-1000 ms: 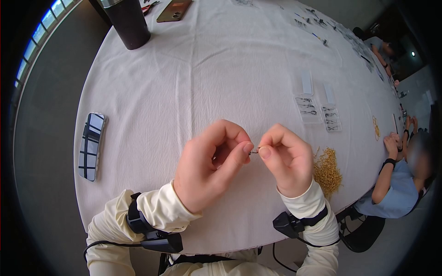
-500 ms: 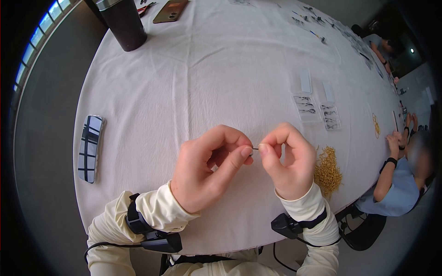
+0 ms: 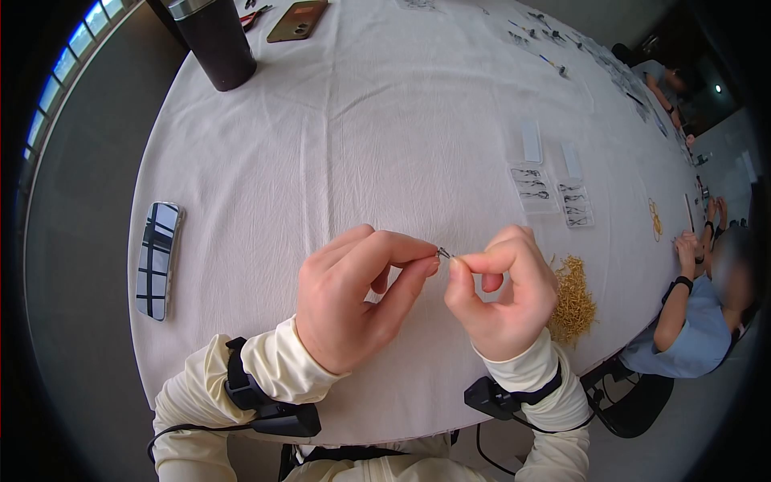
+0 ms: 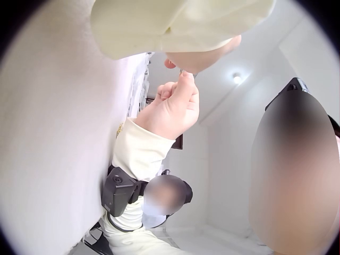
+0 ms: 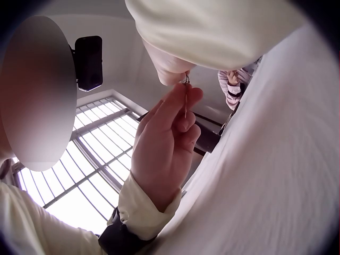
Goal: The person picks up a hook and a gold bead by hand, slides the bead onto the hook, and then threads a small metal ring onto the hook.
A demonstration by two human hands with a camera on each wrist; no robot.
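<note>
Thumb and forefinger of my left hand (image 3: 345, 297) pinch a small dark metal wire piece (image 3: 444, 253) above the white cloth. My right hand (image 3: 510, 301) pinches the same piece from the other side, so the two sets of fingertips almost meet. In the right wrist view, a thin looped end of the wire piece (image 5: 186, 79) shows between the hands, with a slender length running down along the left fingers. The left wrist view shows only a sliver of it at the right fingertips. Its exact kind is too small to tell.
Right of my hands lie a heap of gold-coloured bits (image 3: 572, 301) and two clear cases (image 3: 534, 193) holding small metal pieces. A phone (image 3: 159, 261) lies at left; a dark tumbler (image 3: 213, 44) and another phone (image 3: 297, 20) stand farther back. Another person (image 3: 695, 325) sits at right.
My left fingers have stretched out straighter and my right hand has turned, its forefinger now pointing left. More of the wire piece shows, slanting down to the right.
</note>
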